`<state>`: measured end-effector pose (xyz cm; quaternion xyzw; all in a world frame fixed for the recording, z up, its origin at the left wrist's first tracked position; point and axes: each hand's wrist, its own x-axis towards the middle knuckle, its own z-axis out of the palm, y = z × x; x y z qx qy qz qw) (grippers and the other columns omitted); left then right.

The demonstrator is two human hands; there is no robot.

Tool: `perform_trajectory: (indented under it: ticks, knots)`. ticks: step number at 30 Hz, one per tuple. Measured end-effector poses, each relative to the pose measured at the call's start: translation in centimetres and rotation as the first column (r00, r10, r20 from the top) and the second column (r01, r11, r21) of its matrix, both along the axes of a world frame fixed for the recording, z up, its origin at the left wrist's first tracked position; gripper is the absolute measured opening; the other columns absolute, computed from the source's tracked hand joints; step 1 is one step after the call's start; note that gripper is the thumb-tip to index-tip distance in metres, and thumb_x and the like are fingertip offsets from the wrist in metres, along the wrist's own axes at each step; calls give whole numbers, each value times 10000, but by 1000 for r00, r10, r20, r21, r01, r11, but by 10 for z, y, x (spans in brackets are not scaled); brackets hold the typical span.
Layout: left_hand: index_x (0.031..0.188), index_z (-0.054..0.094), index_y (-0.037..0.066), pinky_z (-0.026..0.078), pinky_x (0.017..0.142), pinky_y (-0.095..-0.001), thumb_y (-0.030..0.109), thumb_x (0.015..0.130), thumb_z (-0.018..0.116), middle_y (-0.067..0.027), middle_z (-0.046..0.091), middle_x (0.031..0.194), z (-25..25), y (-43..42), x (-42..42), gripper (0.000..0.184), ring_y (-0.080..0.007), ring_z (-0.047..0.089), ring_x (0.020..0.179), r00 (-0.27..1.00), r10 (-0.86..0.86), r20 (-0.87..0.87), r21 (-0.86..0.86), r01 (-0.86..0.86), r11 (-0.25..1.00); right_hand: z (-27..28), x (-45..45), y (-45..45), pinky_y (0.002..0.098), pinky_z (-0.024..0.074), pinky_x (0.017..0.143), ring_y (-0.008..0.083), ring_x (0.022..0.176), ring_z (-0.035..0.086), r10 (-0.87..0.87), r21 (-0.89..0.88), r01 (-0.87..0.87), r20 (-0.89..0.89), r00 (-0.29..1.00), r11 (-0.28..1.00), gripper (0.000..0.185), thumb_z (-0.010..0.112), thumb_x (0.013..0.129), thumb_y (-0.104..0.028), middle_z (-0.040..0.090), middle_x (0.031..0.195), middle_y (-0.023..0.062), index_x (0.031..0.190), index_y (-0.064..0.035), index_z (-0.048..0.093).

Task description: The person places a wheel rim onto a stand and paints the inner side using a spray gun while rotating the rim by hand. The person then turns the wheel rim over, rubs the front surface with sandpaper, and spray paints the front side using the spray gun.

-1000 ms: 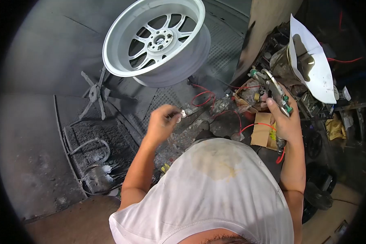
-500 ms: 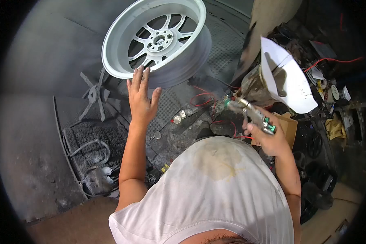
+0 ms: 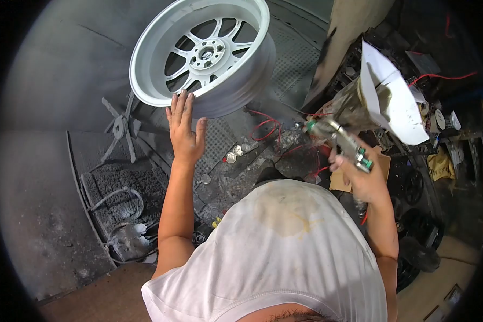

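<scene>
A white-coated car wheel rim [image 3: 241,86] is tilted at the top of the view, with its spokes and hub facing me. My left hand [image 3: 187,131] is open, its spread fingertips at the lower edge of the rim; whether they touch it I cannot tell. In my right hand [image 3: 367,180] is a metal spray gun [image 3: 350,149] with green fittings, its nozzle end pointing left toward the middle. The gun is partly blurred, and some of my fingers are hidden behind it.
A white paper sheet [image 3: 394,102] with brown stains stands at the right by a cluttered bench. Red hose [image 3: 268,126] coils on the floor. A spoked metal stand [image 3: 121,126] and a dark, crusted mat [image 3: 123,188] are at the left. A cardboard box [image 3: 382,169] sits behind my right hand.
My right hand has moved slightly right and down with the spray gun. My left hand stays open at the rim's edge, and the whole scene has shifted slightly.
</scene>
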<state>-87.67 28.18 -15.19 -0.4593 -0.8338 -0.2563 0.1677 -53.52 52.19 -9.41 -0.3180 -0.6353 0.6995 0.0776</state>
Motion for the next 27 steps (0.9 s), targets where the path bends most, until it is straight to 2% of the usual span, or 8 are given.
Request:
perform_trajectory:
  ticks: [1, 5, 10, 14, 20, 22, 26, 27]
  knots:
    - [1485, 510, 80, 182, 1223, -574, 318, 965, 627, -155, 447, 1565, -1, -1, -2, 583, -384, 326, 1498, 1000, 3, 0, -1, -3, 1000, 7, -1, -6, 215, 485, 533, 89, 838, 652, 59, -31, -60, -29, 998, 998, 562, 711, 942, -204, 692, 995, 36, 1439, -21, 521]
    - [1459, 540, 77, 180, 1227, -560, 295, 981, 602, -147, 481, 1542, -6, -7, -12, 529, -378, 346, 1490, 999, -34, -14, 56, 35, 998, 5, -7, -16, 265, 503, 882, 108, 927, 628, 188, -127, -194, -58, 981, 973, 519, 690, 947, -159, 672, 1066, 50, 1421, -8, 542]
    - [1427, 576, 76, 178, 1233, -537, 310, 1004, 573, -135, 526, 1507, -7, -20, -30, 483, -366, 366, 1483, 996, -86, -1, 108, 85, 990, -19, -16, -7, 277, 524, 732, 106, 765, 614, 37, 192, -33, -17, 999, 981, 487, 707, 935, -180, 680, 1011, 55, 1365, 10, 580]
    - [1384, 618, 80, 210, 1224, -534, 338, 1027, 538, -137, 559, 1477, -6, -32, -48, 447, -367, 399, 1465, 994, -105, 6, 125, 103, 987, -13, -14, 12, 253, 505, 664, 84, 726, 603, -52, 136, 49, 18, 998, 989, 482, 707, 934, -170, 668, 877, 16, 1370, -3, 587]
    - [1324, 649, 72, 190, 1226, -542, 343, 1046, 495, -132, 587, 1450, -5, -48, -78, 417, -369, 391, 1474, 988, -144, 51, 185, 133, 974, -9, -8, 35, 210, 456, 568, 55, 695, 591, -148, 210, 123, 111, 983, 970, 534, 707, 940, -178, 679, 879, 4, 1431, -38, 551]
    - [1311, 653, 67, 162, 1231, -543, 336, 1054, 476, -124, 590, 1450, -6, -53, -87, 412, -368, 394, 1474, 988, -133, 83, 239, 110, 965, -8, -11, 32, 208, 445, 545, 46, 685, 583, -244, 244, 230, 28, 969, 942, 550, 707, 945, -190, 673, 873, 3, 1445, -40, 533]
    - [1301, 651, 57, 141, 1226, -569, 367, 1078, 429, -127, 585, 1457, -3, -42, -75, 441, -362, 399, 1471, 995, 81, 51, 282, -93, 955, -26, -13, 27, 237, 505, 694, 80, 769, 598, -224, 319, 222, -31, 974, 922, 540, 691, 960, -184, 669, 913, 19, 1450, -29, 522]
    - [1305, 651, 64, 127, 1224, -579, 392, 1081, 415, -131, 582, 1460, 2, -30, -58, 462, -343, 404, 1472, 998, 58, 39, 287, -67, 956, -14, -16, 18, 253, 510, 754, 93, 801, 602, -203, 304, 173, 68, 977, 937, 530, 685, 957, -163, 669, 930, 24, 1443, -25, 526]
